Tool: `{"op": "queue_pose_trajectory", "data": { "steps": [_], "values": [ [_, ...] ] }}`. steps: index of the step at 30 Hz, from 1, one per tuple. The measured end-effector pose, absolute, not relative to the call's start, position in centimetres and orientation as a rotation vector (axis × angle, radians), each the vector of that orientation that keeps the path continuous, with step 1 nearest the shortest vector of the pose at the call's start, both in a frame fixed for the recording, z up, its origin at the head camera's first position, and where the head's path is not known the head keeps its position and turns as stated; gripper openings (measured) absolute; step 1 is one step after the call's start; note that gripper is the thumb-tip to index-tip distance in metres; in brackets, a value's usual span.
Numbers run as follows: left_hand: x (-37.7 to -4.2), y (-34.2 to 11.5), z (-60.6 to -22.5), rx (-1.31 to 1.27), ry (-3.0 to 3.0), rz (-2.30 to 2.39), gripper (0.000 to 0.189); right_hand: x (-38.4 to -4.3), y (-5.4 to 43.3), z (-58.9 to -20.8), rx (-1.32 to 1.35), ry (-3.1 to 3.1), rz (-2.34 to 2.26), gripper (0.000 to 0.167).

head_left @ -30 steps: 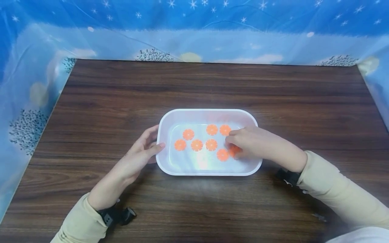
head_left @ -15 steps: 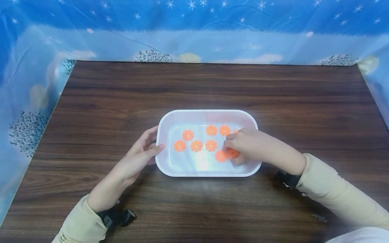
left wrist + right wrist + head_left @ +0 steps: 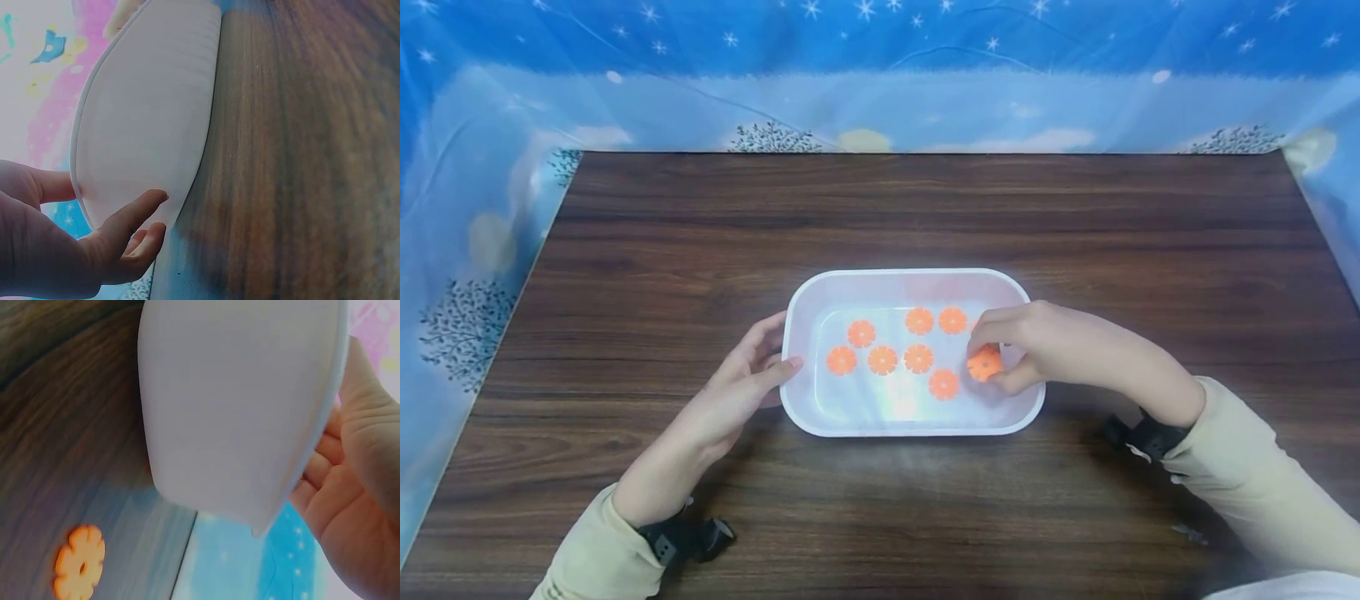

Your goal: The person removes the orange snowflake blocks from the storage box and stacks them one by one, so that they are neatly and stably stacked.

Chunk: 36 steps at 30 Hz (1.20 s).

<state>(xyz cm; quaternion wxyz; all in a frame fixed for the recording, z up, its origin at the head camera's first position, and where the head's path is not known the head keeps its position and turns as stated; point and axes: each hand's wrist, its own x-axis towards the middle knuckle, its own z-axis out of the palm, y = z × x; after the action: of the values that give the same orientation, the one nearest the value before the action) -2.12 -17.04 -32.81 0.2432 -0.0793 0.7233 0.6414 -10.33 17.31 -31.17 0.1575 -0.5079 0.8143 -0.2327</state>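
A white rectangular tub (image 3: 850,422) with rounded corners lies on the table in the head view. Several flower-shaped carrot slices (image 3: 918,358) are spread over its bottom. My left hand (image 3: 741,383) grips the tub's left end, thumb (image 3: 57,185) over the rim and fingers (image 3: 134,215) along the outer wall. At the right end, my right hand (image 3: 1037,342) reaches over the rim and pinches one carrot slice (image 3: 985,364) between thumb and fingers. Another slice at the far right is mostly hidden behind that hand. In the right wrist view, the tub wall hides the fingertips.
One more carrot slice (image 3: 80,564) lies on the table outside the tub, seen only in the right wrist view. The dark wooden table (image 3: 880,217) is bordered by a blue snow-patterned cloth (image 3: 880,100). Black cameras (image 3: 688,535) are strapped to both wrists.
My right hand has drawn back to the right, with a carrot slice now showing between thumb and fingers. The left hand keeps its grip on the tub.
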Motion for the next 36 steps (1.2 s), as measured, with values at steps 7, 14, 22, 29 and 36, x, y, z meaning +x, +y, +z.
{"op": "queue_pose_trajectory", "data": {
  "steps": [7,14,22,29,36],
  "values": [
    [-2.2,-17.0,-32.9,-0.220,1.979,1.747,0.061,-10.3,19.3,-31.3,-1.502,2.391,-0.850,0.032],
    [-2.3,-16.9,-32.8,-0.221,1.975,1.741,0.061,-9.9,21.6,-31.1,-1.540,2.519,-0.986,0.038],
    [-2.2,-16.9,-32.7,-0.238,1.983,1.733,0.062,-9.8,24.6,-31.8,-1.490,2.670,-0.926,0.042],
    [-2.1,-16.9,-32.6,-0.213,1.988,1.733,0.061,-9.5,25.8,-32.8,-1.387,2.772,-0.731,0.039],
    [-2.2,-16.8,-32.6,-0.204,1.978,1.737,0.061,-9.5,26.2,-33.8,-1.360,2.823,-0.590,0.036]
  ]
}}
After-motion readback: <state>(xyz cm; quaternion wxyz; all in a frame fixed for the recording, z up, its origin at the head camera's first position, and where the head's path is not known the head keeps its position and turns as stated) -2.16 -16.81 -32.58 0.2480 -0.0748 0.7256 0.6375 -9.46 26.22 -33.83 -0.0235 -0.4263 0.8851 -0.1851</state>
